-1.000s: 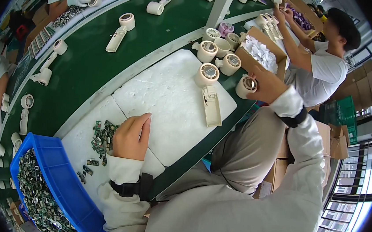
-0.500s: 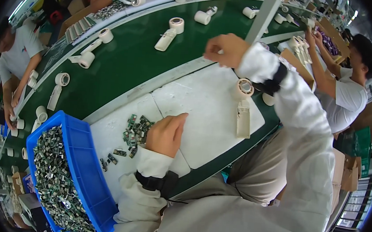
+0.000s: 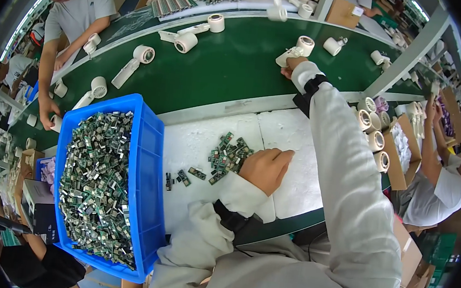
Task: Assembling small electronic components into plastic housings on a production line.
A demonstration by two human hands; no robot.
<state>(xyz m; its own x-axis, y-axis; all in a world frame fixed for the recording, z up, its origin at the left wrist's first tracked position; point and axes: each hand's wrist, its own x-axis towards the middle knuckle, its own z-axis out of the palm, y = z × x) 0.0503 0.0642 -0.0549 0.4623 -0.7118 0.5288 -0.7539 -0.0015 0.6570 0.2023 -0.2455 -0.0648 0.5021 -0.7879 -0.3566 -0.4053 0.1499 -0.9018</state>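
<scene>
**right hand point(image 3: 294, 65) at pale fan unit point(image 3: 295, 51) out over green belt point(image 3: 231, 73), left hand point(image 3: 265, 170) by board pile point(image 3: 229, 154)**

on my feed, biggest first. green belt curves across the scene, left to right, with other pale fan units point(image 3: 133, 65) spread along it.

blue bin point(image 3: 147, 191) near left, heaped with small circuit boards point(image 3: 98, 182).

white foam sheets point(image 3: 306, 183) right of the bin, on the near side of the belt, seam between them. my view of their right part is partly cut by the right sleeve point(image 3: 346, 170).

co-worker point(image 3: 86, 10) far left, across the belt, one hand down at a white part point(image 3: 56, 123).

open cardboard box point(image 3: 412, 171) on the right, white pieces point(image 3: 402, 145) inside. round pale housings point(image 3: 375, 141) lined up just left of it.

board pile is on the foam. left hand is at its right edge, back of the hand up. fingers look drawn together, palm side hidden; i can't tell if anything is pinched there.

fan unit is at the right part of the belt, round head to the far right, handle angled to the near left. right hand is at the handle, fingers overlapping it. i can't tell if they're clamped on it, or if it's lifted.

smallest: a few loose boards point(image 3: 183, 177) on the foam, between bin and pile.
</scene>
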